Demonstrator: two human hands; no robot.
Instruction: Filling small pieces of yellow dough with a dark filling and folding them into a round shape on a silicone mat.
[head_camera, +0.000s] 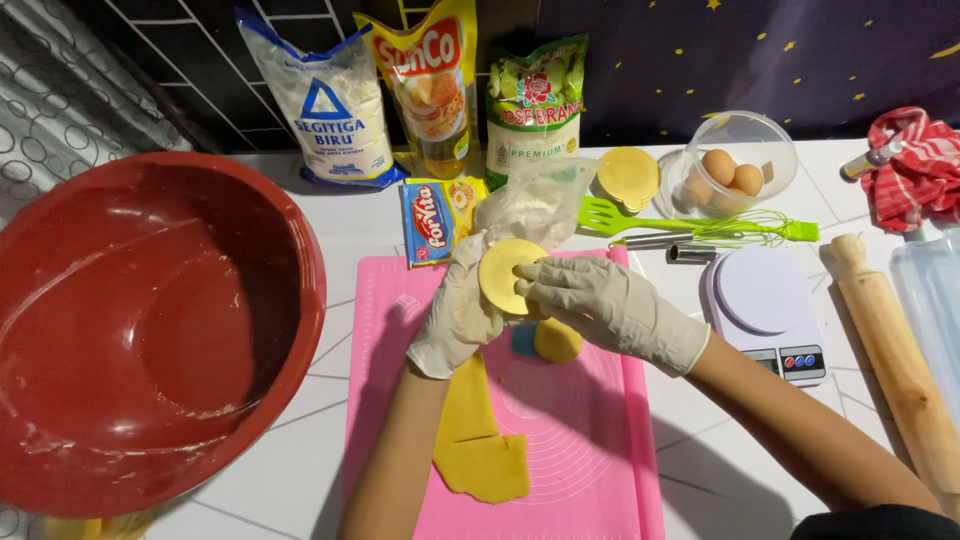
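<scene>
Mid-frame, both gloved hands pinch one yellow dough disc (508, 274) over the pink mat (590, 440): left hand (460, 315) underneath, right hand (600, 300) on top.

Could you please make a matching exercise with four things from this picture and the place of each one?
Things:
1. round dough disc
2. flat dough sheet
3. eggs
4. rolling pin

Places:
A. inside the clear bowl
B. held between the left hand and the right hand
C. at the table's right edge, beside the scale
D. lying on the pink mat

Pairs: 1-B, 2-D, 3-A, 4-C
</scene>
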